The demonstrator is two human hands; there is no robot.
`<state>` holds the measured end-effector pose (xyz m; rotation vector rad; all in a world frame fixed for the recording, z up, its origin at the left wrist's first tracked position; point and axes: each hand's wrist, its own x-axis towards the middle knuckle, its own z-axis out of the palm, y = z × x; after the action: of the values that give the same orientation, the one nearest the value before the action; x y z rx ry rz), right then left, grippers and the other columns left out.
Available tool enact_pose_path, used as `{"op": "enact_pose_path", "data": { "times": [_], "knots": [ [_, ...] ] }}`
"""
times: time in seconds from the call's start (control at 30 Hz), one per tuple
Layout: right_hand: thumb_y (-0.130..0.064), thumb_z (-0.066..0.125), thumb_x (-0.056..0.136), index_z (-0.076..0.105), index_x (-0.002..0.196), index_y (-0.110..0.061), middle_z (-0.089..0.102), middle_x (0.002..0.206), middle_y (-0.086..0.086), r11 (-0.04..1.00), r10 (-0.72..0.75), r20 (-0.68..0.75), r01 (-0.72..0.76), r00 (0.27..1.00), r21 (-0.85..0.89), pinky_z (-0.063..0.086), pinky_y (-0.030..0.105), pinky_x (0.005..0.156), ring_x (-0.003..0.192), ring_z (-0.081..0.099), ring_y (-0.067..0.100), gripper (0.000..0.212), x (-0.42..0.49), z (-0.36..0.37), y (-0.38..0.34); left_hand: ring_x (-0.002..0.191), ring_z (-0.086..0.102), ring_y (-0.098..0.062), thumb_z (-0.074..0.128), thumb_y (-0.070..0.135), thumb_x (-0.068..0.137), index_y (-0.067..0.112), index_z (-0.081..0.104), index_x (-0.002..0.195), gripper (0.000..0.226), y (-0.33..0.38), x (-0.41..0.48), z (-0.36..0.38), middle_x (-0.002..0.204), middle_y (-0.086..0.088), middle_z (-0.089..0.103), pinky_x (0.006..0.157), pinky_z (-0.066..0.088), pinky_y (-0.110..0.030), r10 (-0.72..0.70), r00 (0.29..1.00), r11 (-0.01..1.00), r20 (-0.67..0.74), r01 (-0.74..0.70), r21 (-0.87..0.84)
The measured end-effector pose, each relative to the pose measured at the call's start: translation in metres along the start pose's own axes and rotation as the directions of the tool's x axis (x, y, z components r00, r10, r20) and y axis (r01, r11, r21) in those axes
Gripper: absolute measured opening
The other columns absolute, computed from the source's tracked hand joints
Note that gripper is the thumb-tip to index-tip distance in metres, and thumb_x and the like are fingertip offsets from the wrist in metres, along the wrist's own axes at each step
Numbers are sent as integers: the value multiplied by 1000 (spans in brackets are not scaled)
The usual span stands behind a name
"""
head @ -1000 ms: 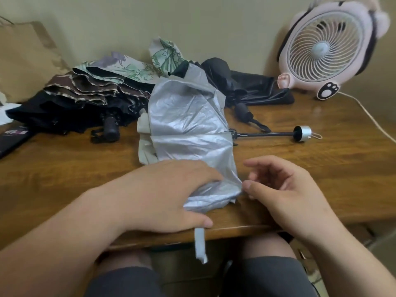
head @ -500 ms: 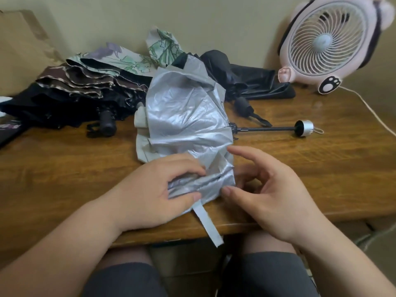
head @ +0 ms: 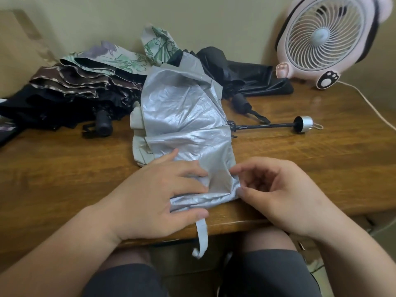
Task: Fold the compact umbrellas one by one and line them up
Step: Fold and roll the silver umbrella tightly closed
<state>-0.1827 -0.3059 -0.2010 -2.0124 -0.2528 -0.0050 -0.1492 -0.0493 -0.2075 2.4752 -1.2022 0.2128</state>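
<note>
Wooden desk (head: 64, 179) against beige wall (head: 203, 16), seen from above.

Left hand (head: 154, 196) palm down on the near end of silver umbrella (head: 184, 116). Fingers (head: 188, 168) nearly straight and spread over the fabric, thumb at the near fold, gripping that fold between thumb and fingers.

Right hand (head: 285, 196) just beside, at the right corner of the same fabric. Fingers curled toward the palm, index tip and thumb tip both touching the fabric edge but apart from each other. Not possible to tell whether holding or only touching.

Silver umbrella lying in the middle of the desk, close to the front edge. Canopy loose and wrinkled, not rolled, with cream lining showing at its left side. Strap (head: 202, 234) hanging down over the desk edge, curling at its end. Black shaft (head: 263, 126) extended to the right, ending in silver handle (head: 303, 124).

Behind, near the wall, heap of other umbrellas (head: 70, 82), all loose: brown, floral, black. Pink fan (head: 325, 39) standing at the far right corner.
</note>
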Motion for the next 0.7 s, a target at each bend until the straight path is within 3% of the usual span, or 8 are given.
{"op": "enact_pose_path", "data": {
  "times": [0.1, 0.17, 0.23, 0.27, 0.33, 0.43, 0.57, 0.7],
  "knots": [
    [0, 71, 86, 75, 99, -27, 73, 77, -5, 998, 56, 4, -56, 998, -28, 51, 18, 61, 66, 65, 10, 30, -4, -3, -1, 126, 58, -1, 52, 66, 96, 31, 80, 104, 45, 0, 1, -1, 126, 18, 65, 124, 25, -46, 6, 999, 994, -35, -10, -105],
    [-5, 72, 86, 76, 95, -26, 74, 76, -3, 996, 79, -4, -79, 997, -33, 55, 27, 63, 69, 68, 18, 24, -8, -4, -1, 119, 64, -8, 50, 57, 100, 23, 81, 99, 46, 0, 4, -6, 118, 14, 70, 122, 27, -40, -27, 998, 958, -52, 11, -288],
    [-14, 75, 85, 77, 86, -24, 72, 73, -1, 995, 81, 17, -80, 997, -57, 53, 36, 64, 66, 66, 21, 10, -11, -4, -5, 117, 63, -8, 53, 49, 100, 24, 80, 99, 37, 1, 15, -19, 117, 15, 70, 115, 36, -30, -85, 996, 939, -34, 69, -336],
    [-21, 76, 85, 76, 83, -21, 70, 71, 0, 994, 85, 34, -82, 996, -76, 51, 37, 61, 62, 62, 18, 2, -12, -4, -9, 124, 58, -3, 55, 50, 98, 30, 78, 104, 31, 2, 23, -27, 124, 20, 67, 113, 37, -27, -127, 992, 952, 14, 126, -280],
    [-36, 74, 85, 74, 78, -17, 66, 67, 4, 990, 77, 40, -71, 996, -124, 46, 37, 57, 57, 55, 13, 21, -13, -3, -13, 141, 30, 11, 52, 62, 97, 46, 64, 128, 38, 4, 43, -38, 147, 31, 44, 122, 20, -20, -187, 957, 981, 219, 194, -11],
    [-45, 65, 91, 70, 67, -17, 63, 61, 5, 966, 100, -16, -101, 995, -237, 44, 35, 55, 54, 54, 17, 37, -7, 0, -16, 152, -13, 4, 35, 78, 91, 53, 23, 155, 70, 4, 65, -34, 167, 28, 5, 126, -12, -32, -196, 851, 962, 488, 69, 265],
    [-44, 68, 92, 69, 64, -20, 64, 56, -3, 920, 185, -76, -200, 980, -338, 42, 23, 48, 50, 54, 7, 37, -1, 4, -16, 147, -35, 1, 17, 87, 87, 64, -3, 151, 71, -9, 59, -14, 164, 29, -23, 124, -20, -47, -124, 821, 976, 557, -1, 218],
    [-46, 74, 86, 72, 67, -24, 68, 64, -10, 891, 208, -39, -205, 977, -406, 43, 18, 48, 59, 61, 3, 29, 0, 0, -19, 146, -36, 2, 23, 83, 91, 63, -2, 154, 70, -27, 52, -11, 162, 32, -25, 124, -21, -46, -80, 842, 977, 534, -39, 208]
  ]
}}
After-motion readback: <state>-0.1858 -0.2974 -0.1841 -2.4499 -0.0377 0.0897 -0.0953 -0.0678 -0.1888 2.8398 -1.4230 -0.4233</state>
